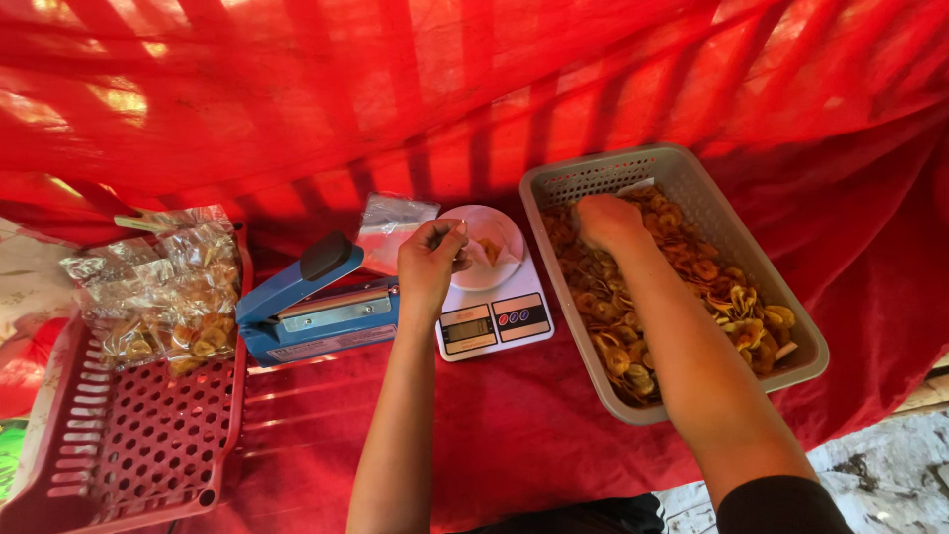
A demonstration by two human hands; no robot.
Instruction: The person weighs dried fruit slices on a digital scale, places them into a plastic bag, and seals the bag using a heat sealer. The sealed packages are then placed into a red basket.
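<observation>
Fingers: our left hand pinches the clear bag open on the scale; our right hand, curled, digs into chips right of the scale.
Advice: we'd hold the mouth wide, adding small handfuls.
Materials: grey slotted plastic basket, crinkly film, thin curled golden slices.

Both bare forearms reach forward, the left hand raised with fingertips pinched together, the right hand farther out, palm down, its fingers curled under and hidden.
</observation>
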